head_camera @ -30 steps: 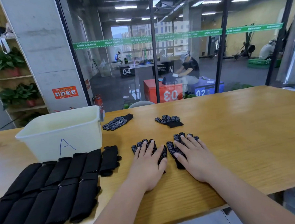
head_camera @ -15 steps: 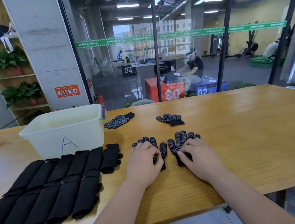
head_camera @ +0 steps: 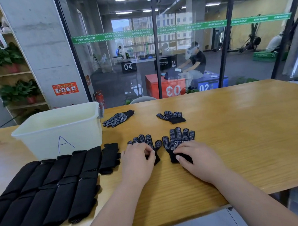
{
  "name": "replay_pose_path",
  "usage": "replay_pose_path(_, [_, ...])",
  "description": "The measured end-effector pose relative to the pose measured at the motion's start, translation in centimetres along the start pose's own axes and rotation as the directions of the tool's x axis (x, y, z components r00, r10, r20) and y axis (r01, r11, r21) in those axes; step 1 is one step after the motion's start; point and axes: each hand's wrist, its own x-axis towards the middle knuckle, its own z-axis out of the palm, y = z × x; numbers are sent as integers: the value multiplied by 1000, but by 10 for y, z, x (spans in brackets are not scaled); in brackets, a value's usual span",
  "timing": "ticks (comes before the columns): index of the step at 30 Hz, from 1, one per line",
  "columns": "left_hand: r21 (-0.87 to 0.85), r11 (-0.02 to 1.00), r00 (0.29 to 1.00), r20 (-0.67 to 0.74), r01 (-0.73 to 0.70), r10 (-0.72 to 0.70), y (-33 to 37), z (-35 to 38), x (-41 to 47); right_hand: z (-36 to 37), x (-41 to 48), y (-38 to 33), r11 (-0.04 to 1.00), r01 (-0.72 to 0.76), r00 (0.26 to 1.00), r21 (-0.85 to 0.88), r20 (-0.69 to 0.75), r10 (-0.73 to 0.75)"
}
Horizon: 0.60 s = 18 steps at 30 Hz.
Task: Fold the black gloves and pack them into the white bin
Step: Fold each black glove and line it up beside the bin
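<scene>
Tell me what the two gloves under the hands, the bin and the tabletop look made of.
Left glove and right glove: seemingly black knit fabric, with pale grip dots that are probably rubbery. White bin: smooth, slightly translucent plastic with a moulded rim. Table: wood or wood-look laminate, with streaky grain and a satin sheen.

Wide free room was on the right: I saw the table bare from the right flat glove to its edge. On the left, the white bin stood open, but rows of folded gloves lay just before it, near the left flat glove. Farther out, a passage lay between the far-left glove and the far-right glove; the glass wall closed the far side.
</scene>
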Motion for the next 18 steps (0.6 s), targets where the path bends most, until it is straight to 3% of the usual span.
replay_pose_path(4, [-288,955,994,-60,70,-91,1,-5,0,-3,-1,-3,993,3,1000,119,-28,1])
replay_pose_path(8, [-462,884,996,81,70,-37,10,-4,-4,-5,-1,-4,983,43,999,181,-32,-38])
replay_pose_path(12, [-480,877,987,153,33,47,14,1,-4,-1,1,-3,978,96,995,185,-18,-95])
replay_pose_path(15, [-486,873,991,129,37,31,10,3,-1,0,1,0,959,5,998,283,-60,12])
replay_pose_path(18, [-419,908,997,74,25,7,8,4,0,-5,1,1,934,-98,994,342,-5,107])
